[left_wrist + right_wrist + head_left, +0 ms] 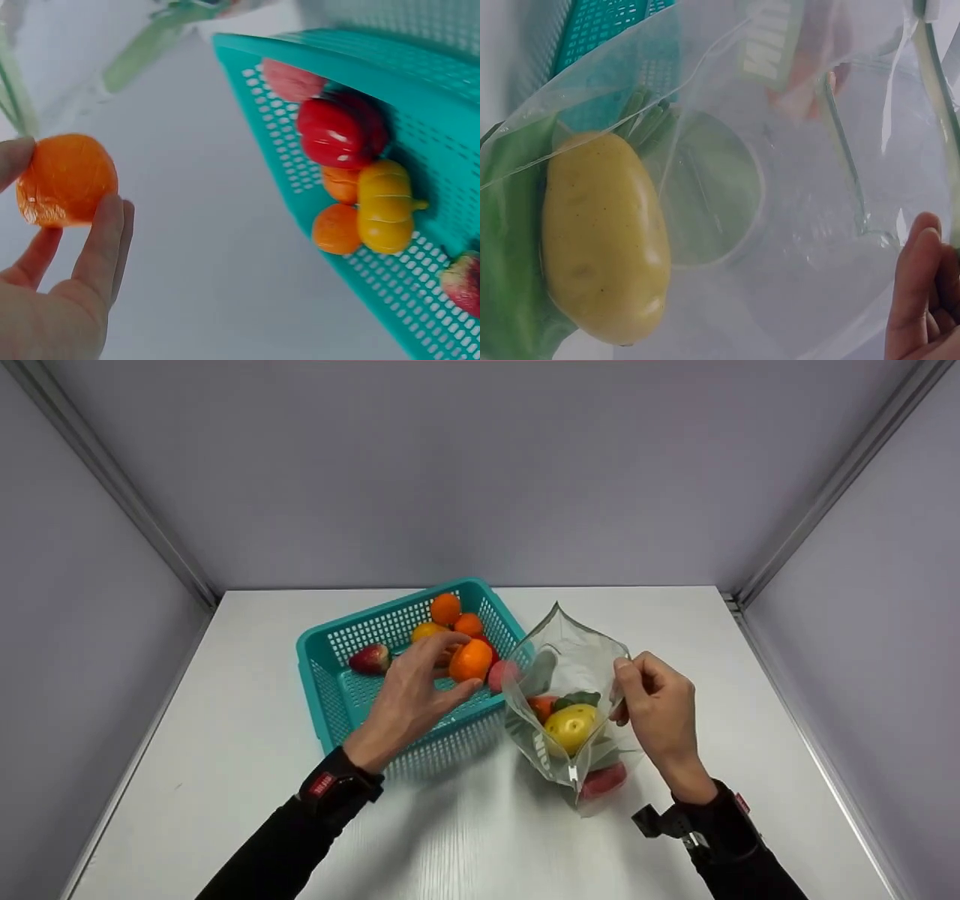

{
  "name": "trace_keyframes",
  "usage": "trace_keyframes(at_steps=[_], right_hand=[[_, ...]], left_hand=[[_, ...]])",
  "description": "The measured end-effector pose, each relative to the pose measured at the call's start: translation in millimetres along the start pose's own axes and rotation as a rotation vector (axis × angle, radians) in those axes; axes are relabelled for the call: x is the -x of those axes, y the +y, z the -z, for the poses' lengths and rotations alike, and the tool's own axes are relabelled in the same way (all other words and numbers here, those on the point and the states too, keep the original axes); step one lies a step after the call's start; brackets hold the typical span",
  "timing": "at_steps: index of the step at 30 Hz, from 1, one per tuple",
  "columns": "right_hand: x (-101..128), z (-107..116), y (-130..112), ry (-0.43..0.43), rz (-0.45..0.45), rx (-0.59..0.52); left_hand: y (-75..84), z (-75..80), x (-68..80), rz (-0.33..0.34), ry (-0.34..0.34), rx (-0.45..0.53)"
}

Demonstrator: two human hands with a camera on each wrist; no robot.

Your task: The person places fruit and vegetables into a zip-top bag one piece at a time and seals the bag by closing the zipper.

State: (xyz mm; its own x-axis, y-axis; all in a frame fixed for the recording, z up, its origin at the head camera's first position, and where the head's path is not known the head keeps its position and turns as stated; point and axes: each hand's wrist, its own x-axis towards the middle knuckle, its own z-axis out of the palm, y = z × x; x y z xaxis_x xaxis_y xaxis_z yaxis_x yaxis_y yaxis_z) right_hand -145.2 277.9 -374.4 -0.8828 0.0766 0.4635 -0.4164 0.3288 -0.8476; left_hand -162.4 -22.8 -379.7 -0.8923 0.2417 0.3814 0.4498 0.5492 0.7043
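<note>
My left hand [409,682] holds an orange [471,661] between thumb and fingers, over the right part of the teal basket [315,690]. The left wrist view shows the same orange [67,180] at the fingertips. My right hand [660,709] pinches the rim of a clear zip bag [592,652], whose mouth gapes upward. Inside the bag lie a yellow potato [571,727], green leafy pieces [577,700] and an orange-red item [541,706]. Low in the bag shows a red item [604,780]. The right wrist view shows the potato [607,240] through the plastic.
Left in the basket are several oranges [336,229], a small yellow pumpkin [385,206], a red bell pepper [341,131], a pinkish round fruit [291,81] and a red-and-yellow fruit [370,659]. A white table [225,735] lies beneath, with grey panels [465,472] around it.
</note>
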Motion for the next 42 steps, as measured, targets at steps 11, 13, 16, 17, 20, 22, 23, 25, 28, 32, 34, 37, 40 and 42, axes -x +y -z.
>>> trace_keyframes(at_steps=[11, 13, 16, 17, 20, 22, 23, 25, 28, 32, 34, 37, 40, 42], right_hand=[[-1, -1, 1, -0.003, 0.005, -0.003], [-1, -1, 1, -0.003, 0.004, 0.002], [-1, -2, 1, -0.007, 0.0, 0.007], [-1, -2, 1, -0.009, -0.002, 0.005], [-1, -2, 0, -0.013, -0.006, 0.0], [-1, -2, 0, -0.013, -0.006, 0.002], [-1, -2, 1, -0.013, -0.008, 0.002], [-1, -2, 1, -0.014, -0.01, 0.003], [-1, -2, 2, -0.013, -0.018, 0.002], [1, -1, 1, -0.014, -0.026, -0.007], [1, 0, 0, -0.015, -0.031, -0.002], [2, 1, 0, -0.016, -0.034, 0.003], [4, 2, -1, -0.013, -0.031, 0.001], [5, 3, -1, -0.01, -0.025, -0.001]], left_hand=[[35.3, -1.9, 3.0, -0.144, 0.082, 0.005], [42.0, -3.1, 2.3, -0.182, 0.088, -0.021], [50.4, -6.4, 1.7, -0.246, 0.094, -0.059], [52.8, -7.8, 1.7, -0.265, 0.092, -0.064], [57.9, -12.8, 1.9, -0.302, 0.088, -0.077], [60.1, -16.7, 1.3, -0.32, 0.082, -0.083], [61.0, -18.6, 0.7, -0.33, 0.078, -0.086], [62.5, -22.5, -1.0, -0.349, 0.066, -0.1], [65.4, -29.1, -4.9, -0.38, 0.031, -0.13], [71.5, -39.1, -9.8, -0.388, -0.023, -0.21], [74.8, -44.3, -11.6, -0.384, -0.046, -0.257], [78.1, -53.0, -13.7, -0.378, -0.063, -0.312], [78.9, -60.7, -16.2, -0.364, -0.072, -0.35], [77.7, -65.7, -18.6, -0.353, -0.08, -0.366]])
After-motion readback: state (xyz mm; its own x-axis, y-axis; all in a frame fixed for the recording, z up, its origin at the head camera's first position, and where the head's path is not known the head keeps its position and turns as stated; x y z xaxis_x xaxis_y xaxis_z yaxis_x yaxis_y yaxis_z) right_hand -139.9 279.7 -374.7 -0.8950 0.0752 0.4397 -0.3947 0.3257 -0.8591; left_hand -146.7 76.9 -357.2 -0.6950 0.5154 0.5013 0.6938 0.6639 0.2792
